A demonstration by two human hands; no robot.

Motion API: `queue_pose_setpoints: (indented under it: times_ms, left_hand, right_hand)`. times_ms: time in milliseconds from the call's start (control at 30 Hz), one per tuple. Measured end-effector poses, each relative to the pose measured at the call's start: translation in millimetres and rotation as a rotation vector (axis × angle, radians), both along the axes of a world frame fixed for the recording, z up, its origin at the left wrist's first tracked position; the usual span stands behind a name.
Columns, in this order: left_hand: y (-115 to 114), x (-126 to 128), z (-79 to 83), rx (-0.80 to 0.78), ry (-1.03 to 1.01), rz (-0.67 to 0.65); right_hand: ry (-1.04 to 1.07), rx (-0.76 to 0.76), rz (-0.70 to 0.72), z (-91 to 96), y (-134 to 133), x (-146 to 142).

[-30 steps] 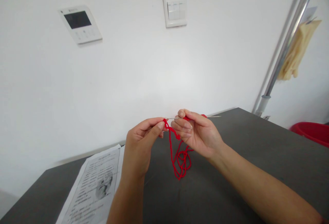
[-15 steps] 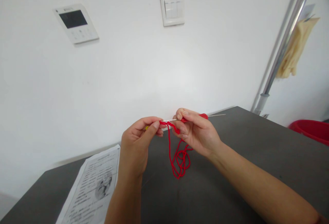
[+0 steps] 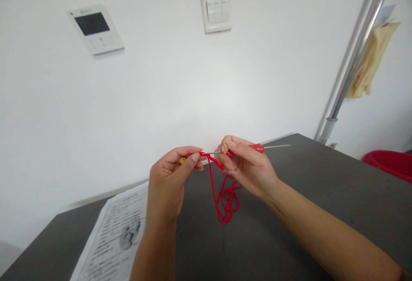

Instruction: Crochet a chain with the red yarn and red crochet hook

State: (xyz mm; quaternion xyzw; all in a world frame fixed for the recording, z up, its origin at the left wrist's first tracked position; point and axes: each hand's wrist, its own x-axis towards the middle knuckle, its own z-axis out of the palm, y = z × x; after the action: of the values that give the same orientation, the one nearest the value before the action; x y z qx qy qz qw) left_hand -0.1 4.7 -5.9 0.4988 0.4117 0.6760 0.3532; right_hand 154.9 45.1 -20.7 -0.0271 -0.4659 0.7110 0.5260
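Note:
Above a dark grey table [image 3: 305, 199], my right hand [image 3: 249, 169] pinches a thin metal crochet hook [image 3: 257, 148] with a red grip, its tip pointing left. My left hand [image 3: 172, 180] is closed in a pinch on red yarn [image 3: 225, 195] at the hook's tip, and a small yellow thing [image 3: 183, 160] shows between its fingers. From between the two hands the yarn hangs in a loose tangle of loops down toward the table.
A printed sheet of paper [image 3: 116, 233] lies on the table at the lower left. On the white wall are an intercom panel [image 3: 95, 29] and a light switch [image 3: 216, 12]. At the right stand a metal pole [image 3: 350, 62], a hanging beige cloth [image 3: 370, 62] and a red basin [image 3: 389, 163].
The hook has slid to the right in my right hand, showing more of its red grip. My left hand shifted slightly left and the yellow thing came into view.

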Motion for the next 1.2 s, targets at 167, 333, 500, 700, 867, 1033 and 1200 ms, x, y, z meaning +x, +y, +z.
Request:
queue_pose_setpoints:
  times_ms: [167, 333, 500, 700, 867, 1033, 1200]
  left_hand:
    - [-0.5, -0.1, 0.1, 0.002, 0.017, 0.017]
    - [-1.3, -1.1, -1.9, -0.003, 0.059, 0.058]
    - [0.6, -2.5, -5.0, 0.029, 0.136, 0.1]
    - [0.4, -5.0, -4.6, -0.021, 0.131, 0.064]
    - [0.6, -2.3, 0.8, -0.093, 0.049, -0.089]
    - [1.1, 0.7, 2.5, -0.147, -0.086, -0.264]
    - [-0.4, -0.6, 3.5, -0.124, -0.139, -0.33]
  right_hand:
    - [-0.049, 0.099, -0.089, -2.8, -1.3, 0.0]
    - [-0.247, 0.352, -0.298, -6.7, -7.8, 4.9]
    - [-0.561, 0.8, -0.638, -5.9, -16.4, 7.2]
    - [-0.466, 0.568, -0.453, -5.5, -13.4, 7.7]
    - [-0.224, 0.173, -0.146, -0.6, -3.1, 6.3]
    - [-0.107, -0.041, 0.065, -1.1, 5.0, 2.5]
    - [-0.043, -0.062, 0.123, -2.8, 7.4, 2.4]
